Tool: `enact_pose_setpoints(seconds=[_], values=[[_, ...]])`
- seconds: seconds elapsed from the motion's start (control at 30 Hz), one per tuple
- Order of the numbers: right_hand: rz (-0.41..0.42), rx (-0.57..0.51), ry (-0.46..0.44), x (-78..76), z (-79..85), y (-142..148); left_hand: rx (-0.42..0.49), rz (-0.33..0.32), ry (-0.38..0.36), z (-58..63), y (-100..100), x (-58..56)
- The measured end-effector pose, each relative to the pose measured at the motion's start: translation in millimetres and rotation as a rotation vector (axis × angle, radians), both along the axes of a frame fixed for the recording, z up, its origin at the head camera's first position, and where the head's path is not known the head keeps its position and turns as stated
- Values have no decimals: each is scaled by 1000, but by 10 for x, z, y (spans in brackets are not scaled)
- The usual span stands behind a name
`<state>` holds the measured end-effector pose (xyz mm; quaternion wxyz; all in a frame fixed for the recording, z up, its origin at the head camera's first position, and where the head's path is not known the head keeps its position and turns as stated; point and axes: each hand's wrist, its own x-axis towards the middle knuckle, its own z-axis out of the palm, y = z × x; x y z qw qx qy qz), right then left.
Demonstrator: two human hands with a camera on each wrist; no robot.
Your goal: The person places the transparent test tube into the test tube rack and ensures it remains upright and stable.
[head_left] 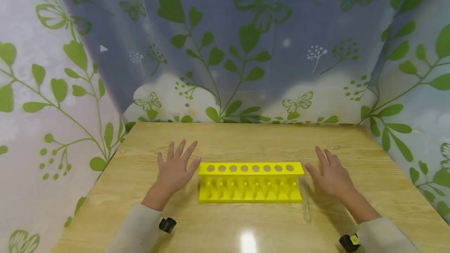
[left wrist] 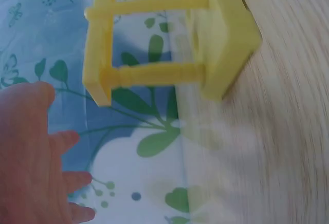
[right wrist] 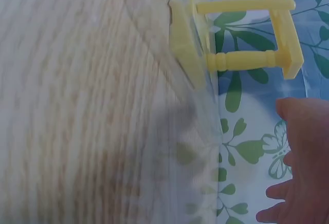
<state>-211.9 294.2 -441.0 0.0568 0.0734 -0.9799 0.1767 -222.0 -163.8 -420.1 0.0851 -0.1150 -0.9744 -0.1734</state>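
A yellow test tube rack point(head_left: 250, 197) stands upright on the table, with a row of several round holes in its top bar and a row of pegs along its base. No tube sits in its holes. Against its right end lies a clear glass test tube point(head_left: 307, 206), also visible in the right wrist view as a see-through tube point(right wrist: 154, 44). To the left of the rack is my left hand point(head_left: 174, 175), fingers spread, its thumb near the rack's top corner but apart from it. My right hand point(head_left: 332, 177) hovers beyond the tube on the right, fingers extended, holding nothing.
The wooden table point(head_left: 246, 139) ends at a curtain point(head_left: 218, 69) printed with leaves and butterflies, which hangs behind it and along both sides. A black wrist camera point(head_left: 167, 225) is strapped at the left sleeve, another camera point(head_left: 349, 242) at the right.
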Motion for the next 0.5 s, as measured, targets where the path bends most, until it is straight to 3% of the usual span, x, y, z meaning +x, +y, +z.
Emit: enact_pose_setpoints(seconds=[0.3,0.5], values=[[-21,-37,-89,-25,94,-120,-3,-61,45,148,210,58],[-50,-42,-198,-16,82,-188,-14,-100,44,153,341,136]])
